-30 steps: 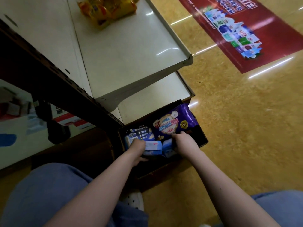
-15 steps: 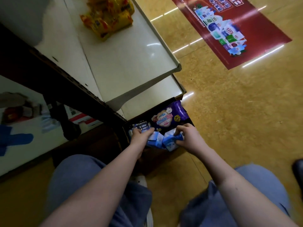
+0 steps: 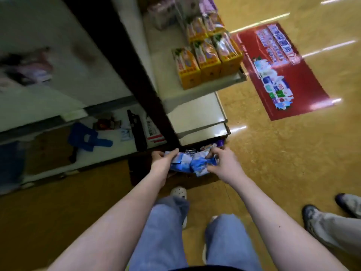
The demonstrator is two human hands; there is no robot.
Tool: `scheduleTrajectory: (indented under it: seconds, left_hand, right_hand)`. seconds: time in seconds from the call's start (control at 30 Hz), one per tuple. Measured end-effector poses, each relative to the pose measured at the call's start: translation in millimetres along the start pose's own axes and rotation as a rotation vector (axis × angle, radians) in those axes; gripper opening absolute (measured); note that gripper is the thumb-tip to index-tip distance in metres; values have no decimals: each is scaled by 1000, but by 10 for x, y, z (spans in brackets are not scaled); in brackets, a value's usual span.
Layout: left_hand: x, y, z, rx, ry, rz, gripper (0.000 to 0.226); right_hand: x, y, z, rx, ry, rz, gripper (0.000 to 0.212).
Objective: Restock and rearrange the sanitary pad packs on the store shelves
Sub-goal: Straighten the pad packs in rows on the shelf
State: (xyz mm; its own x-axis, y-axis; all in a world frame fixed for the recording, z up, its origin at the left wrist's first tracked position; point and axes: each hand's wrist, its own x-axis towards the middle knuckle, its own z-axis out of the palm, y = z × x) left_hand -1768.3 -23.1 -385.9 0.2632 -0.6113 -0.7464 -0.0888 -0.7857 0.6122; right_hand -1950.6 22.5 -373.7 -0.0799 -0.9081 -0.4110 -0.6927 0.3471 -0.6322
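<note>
Both hands hold a bunch of small blue pad packs [image 3: 188, 163] above the dark cardboard box [image 3: 136, 173] on the floor. My left hand [image 3: 163, 160] grips the left end of the bunch, my right hand [image 3: 221, 163] grips the right end. A purple pad pack [image 3: 219, 143] still lies in the box, mostly hidden behind the hands. The white lower shelf [image 3: 197, 114] beyond the box is bare. On the shelf above stand several yellow and orange packs [image 3: 207, 61].
A dark shelf upright [image 3: 140, 79] runs down to the box. A red floor sticker [image 3: 279, 71] lies on the yellow floor at right. Another person's shoes and trouser leg [image 3: 328, 222] are at the lower right. My own legs and white shoe [image 3: 178, 192] are below.
Both hands have lifted the blue packs up out of the box. My view has risen and swung, bringing the stocked upper shelf and another person's feet into sight.
</note>
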Motion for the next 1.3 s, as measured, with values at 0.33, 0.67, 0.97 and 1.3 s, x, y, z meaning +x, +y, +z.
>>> scheduleTrajectory:
  seconds: [0.33, 0.67, 0.97, 1.3]
  left_hand:
    - [-1460, 75, -1847, -108, 88, 138, 45]
    - [-1726, -680, -4118, -654, 277, 62, 62]
    - [-2107, -949, -6059, -1420, 266, 72, 61]
    - [-1988, -979, -7183, -1572, 281, 192, 62]
  right_hand:
    - [-900, -1670, -9, -17, -225, -307, 24]
    - [-1653, -3385, 1253, 116, -340, -418, 22]
    - [-2483, -4943, 2532, 478, -493, -270, 14]
    - [-2739, -6112, 3542, 717, -809, -138, 6]
